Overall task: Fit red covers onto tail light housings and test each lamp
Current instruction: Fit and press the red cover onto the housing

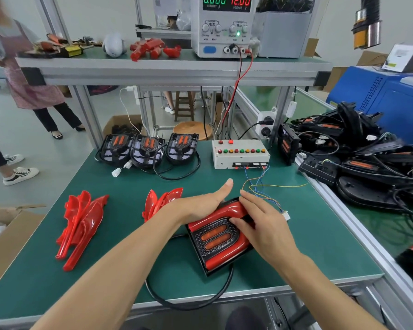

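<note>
A black tail light housing (216,238) with a red cover (227,211) on it lies on the green mat in front of me. My left hand (200,203) holds its far left edge, thumb stretched out. My right hand (260,222) presses down on the cover's right side with straight fingers. Two piles of loose red covers lie to the left, one (81,225) large and one (161,202) partly behind my left hand. Three uncovered housings (148,148) stand in a row at the back.
A white test box (240,152) with coloured buttons sits behind, thin wires running to a white connector (285,214). A power supply (224,27) reads 12.00 on the shelf. A heap of black housings (358,158) fills the right bench. A person stands at far left.
</note>
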Demonstrator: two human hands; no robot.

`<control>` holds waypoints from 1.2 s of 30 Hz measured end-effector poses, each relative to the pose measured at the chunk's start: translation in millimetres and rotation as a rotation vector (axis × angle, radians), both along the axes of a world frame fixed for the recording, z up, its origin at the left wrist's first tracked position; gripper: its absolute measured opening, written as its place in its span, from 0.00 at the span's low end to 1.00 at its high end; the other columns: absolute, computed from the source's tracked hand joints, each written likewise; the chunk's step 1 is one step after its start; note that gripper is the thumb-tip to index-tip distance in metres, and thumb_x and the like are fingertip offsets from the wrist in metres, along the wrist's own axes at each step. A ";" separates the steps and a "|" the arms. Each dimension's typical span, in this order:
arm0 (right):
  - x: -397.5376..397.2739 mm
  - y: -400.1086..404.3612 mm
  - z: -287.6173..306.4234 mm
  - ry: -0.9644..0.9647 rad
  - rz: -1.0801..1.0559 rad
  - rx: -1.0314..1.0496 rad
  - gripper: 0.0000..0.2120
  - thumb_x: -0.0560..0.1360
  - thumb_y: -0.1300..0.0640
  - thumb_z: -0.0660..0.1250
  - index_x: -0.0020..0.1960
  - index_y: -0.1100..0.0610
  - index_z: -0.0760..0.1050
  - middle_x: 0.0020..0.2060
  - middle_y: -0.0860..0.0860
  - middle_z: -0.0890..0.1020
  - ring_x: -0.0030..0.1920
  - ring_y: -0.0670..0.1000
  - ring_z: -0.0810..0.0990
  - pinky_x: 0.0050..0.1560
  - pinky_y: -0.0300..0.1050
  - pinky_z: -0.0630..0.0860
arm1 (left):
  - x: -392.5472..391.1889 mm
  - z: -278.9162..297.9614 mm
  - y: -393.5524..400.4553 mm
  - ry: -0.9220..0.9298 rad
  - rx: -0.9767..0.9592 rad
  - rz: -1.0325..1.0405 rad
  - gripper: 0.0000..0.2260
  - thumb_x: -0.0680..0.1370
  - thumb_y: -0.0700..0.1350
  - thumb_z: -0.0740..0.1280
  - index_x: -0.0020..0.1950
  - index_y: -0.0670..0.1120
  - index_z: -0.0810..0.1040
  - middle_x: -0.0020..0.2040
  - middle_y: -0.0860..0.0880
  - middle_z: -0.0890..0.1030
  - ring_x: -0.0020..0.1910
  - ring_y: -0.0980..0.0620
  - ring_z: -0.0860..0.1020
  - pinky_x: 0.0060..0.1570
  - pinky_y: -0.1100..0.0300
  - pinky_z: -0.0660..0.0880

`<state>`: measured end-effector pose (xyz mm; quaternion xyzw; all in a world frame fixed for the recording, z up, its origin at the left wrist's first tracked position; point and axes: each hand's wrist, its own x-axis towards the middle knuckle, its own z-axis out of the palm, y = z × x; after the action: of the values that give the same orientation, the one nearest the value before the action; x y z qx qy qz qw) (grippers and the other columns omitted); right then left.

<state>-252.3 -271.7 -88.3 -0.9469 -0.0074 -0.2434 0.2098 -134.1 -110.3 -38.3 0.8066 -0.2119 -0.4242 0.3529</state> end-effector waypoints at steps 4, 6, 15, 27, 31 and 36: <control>-2.2 -4.1 1.2 0.046 0.006 0.079 0.25 0.76 0.51 0.74 0.70 0.57 0.74 0.70 0.49 0.77 0.68 0.51 0.76 0.68 0.43 0.70 | 0.1 0.0 2.3 0.035 -0.030 0.008 0.49 0.71 0.81 0.41 0.66 0.44 0.77 0.51 0.49 0.83 0.52 0.50 0.82 0.70 0.43 0.73; -1.8 -5.1 0.9 0.064 -0.016 0.090 0.25 0.77 0.49 0.73 0.70 0.55 0.73 0.67 0.48 0.78 0.67 0.51 0.76 0.66 0.42 0.71 | -0.3 -0.6 2.5 0.022 -0.024 0.020 0.51 0.70 0.82 0.41 0.67 0.43 0.77 0.57 0.45 0.84 0.57 0.47 0.82 0.71 0.42 0.72; 0.1 1.9 0.4 -0.007 -0.050 0.187 0.23 0.74 0.51 0.77 0.67 0.51 0.76 0.62 0.44 0.80 0.60 0.43 0.76 0.60 0.31 0.67 | 4.1 -4.6 6.6 0.041 -0.078 0.007 0.41 0.69 0.83 0.43 0.47 0.57 0.84 0.47 0.54 0.86 0.48 0.55 0.84 0.63 0.49 0.74; 2.0 8.0 -3.9 -0.050 0.030 0.120 0.22 0.73 0.58 0.77 0.67 0.55 0.80 0.67 0.47 0.80 0.70 0.49 0.76 0.71 0.42 0.70 | 1.1 -5.1 7.1 0.003 -0.044 0.032 0.50 0.67 0.84 0.43 0.70 0.50 0.77 0.69 0.49 0.79 0.68 0.50 0.77 0.75 0.46 0.66; 2.9 8.3 -4.0 -0.026 0.029 0.112 0.22 0.74 0.57 0.77 0.67 0.55 0.80 0.68 0.48 0.79 0.71 0.50 0.75 0.72 0.48 0.71 | -3.2 -4.1 5.2 -0.167 -0.026 -0.002 0.42 0.74 0.78 0.39 0.63 0.58 0.82 0.67 0.52 0.81 0.65 0.53 0.76 0.71 0.52 0.64; 2.2 7.6 -2.4 -0.011 0.028 0.108 0.23 0.74 0.56 0.77 0.68 0.54 0.79 0.68 0.47 0.79 0.72 0.51 0.74 0.73 0.49 0.70 | -3.7 -9.2 2.3 -0.334 -0.072 -0.127 0.35 0.81 0.70 0.40 0.75 0.56 0.72 0.74 0.52 0.75 0.69 0.58 0.71 0.70 0.59 0.62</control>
<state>-250.1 -264.1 -90.7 -0.9327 -0.0087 -0.2454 0.2641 -137.8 -108.0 -47.5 0.8376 -0.3331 -0.2980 0.3142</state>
